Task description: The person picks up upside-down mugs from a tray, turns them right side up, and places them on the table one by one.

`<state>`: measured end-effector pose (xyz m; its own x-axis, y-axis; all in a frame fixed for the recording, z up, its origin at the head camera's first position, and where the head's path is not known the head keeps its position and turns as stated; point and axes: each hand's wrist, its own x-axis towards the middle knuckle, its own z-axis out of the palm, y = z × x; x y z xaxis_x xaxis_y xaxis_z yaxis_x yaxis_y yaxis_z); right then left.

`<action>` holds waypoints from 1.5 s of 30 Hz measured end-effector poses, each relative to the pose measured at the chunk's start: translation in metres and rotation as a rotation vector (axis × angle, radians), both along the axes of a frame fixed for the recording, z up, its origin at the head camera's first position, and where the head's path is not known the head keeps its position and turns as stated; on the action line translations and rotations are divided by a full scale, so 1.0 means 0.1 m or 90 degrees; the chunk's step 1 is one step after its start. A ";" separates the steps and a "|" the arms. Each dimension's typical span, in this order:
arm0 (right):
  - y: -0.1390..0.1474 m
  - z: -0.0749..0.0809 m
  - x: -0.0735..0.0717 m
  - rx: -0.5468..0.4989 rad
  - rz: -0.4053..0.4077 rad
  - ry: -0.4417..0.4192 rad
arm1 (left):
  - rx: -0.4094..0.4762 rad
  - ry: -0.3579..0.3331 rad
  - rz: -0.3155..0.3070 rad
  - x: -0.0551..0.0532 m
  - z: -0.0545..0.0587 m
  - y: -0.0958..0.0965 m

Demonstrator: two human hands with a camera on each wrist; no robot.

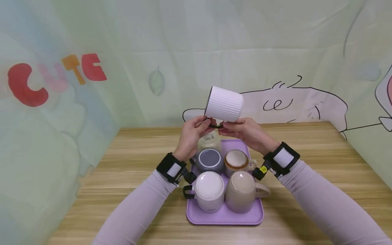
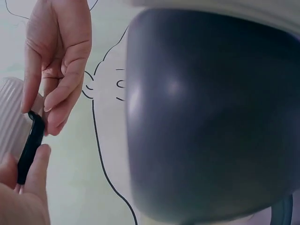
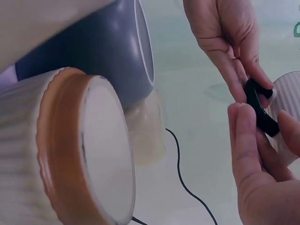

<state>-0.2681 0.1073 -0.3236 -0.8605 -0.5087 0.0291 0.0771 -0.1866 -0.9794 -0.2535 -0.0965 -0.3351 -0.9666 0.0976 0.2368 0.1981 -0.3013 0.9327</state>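
Observation:
A white ribbed mug (image 1: 225, 103) with a black handle (image 1: 216, 126) is lifted above the back of the tray. It lies tilted on its side, mouth to the left and handle downward. My left hand (image 1: 190, 136) pinches the handle near the mug's rim. On the other side, my right hand (image 1: 252, 134) holds the handle near the base, its thumb by the mug wall. In the right wrist view both hands meet around the black handle (image 3: 257, 107). The mug's inside is hidden.
Below stands a purple tray (image 1: 225, 218) on a wooden table (image 1: 128, 177). On it are upturned mugs: dark grey (image 1: 209, 159), white with brown rim (image 1: 237, 159), white with black handle (image 1: 209, 190), beige (image 1: 242, 192), plus a pale cup (image 1: 209, 142) behind. A printed curtain (image 1: 171, 41) hangs behind.

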 end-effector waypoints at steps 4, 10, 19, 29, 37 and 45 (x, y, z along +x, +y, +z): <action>0.03 0.01 0.00 0.049 0.013 0.009 | 0.010 0.003 0.017 -0.01 0.01 0.00; 0.06 -0.01 -0.03 0.128 -0.002 0.083 | 0.005 0.016 0.026 -0.02 0.01 -0.02; 0.10 -0.01 -0.02 0.147 0.000 0.114 | -0.010 0.028 0.041 -0.01 0.01 -0.03; 0.11 -0.02 -0.03 0.200 -0.016 0.159 | -0.011 0.016 0.059 -0.02 0.03 -0.06; 0.24 0.03 -0.07 0.318 -0.038 0.236 | -0.004 0.008 0.091 -0.03 0.04 -0.12; 0.58 0.07 -0.06 0.474 -0.088 0.314 | 0.014 0.023 0.090 -0.10 0.04 -0.16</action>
